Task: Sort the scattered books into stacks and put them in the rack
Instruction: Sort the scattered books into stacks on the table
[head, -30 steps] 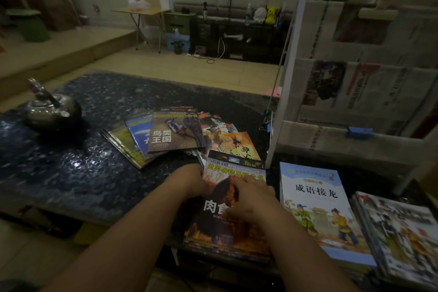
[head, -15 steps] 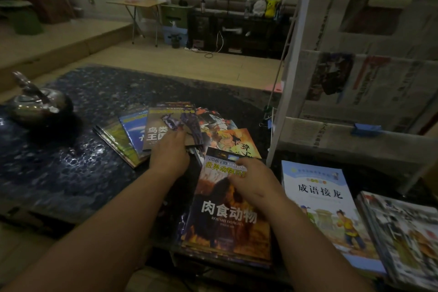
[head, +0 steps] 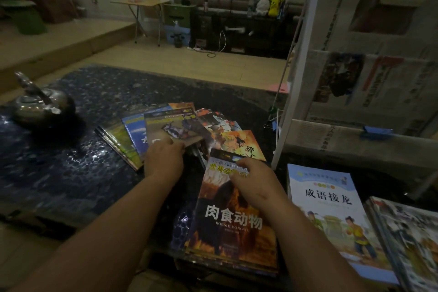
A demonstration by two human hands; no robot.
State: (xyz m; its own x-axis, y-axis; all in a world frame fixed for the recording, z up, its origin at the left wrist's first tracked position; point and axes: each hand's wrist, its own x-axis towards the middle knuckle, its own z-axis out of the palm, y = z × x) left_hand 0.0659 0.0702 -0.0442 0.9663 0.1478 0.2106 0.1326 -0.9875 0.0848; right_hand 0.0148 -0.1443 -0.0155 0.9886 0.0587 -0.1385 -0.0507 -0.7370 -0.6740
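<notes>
Left hand (head: 163, 161), frame centre: clamped on the near edge of the brown book (head: 173, 123), one digit on top, the rest tucked under and out of sight. That book tops the fan of loose books (head: 132, 135) on the dark table (head: 59, 173).

Right hand (head: 256, 182) lies on the upper cover of the animal book (head: 232, 225), top of a stack at lower centre. Fingers bent, close together; pressing or pinching, cannot tell.

White rack (head: 296, 73) at right, cut off by the frame. Lower-right stack (head: 407, 249) blurred, titles unreadable.

Left hand (head: 163, 159) hides title on brown book (head: 170, 123).
</notes>
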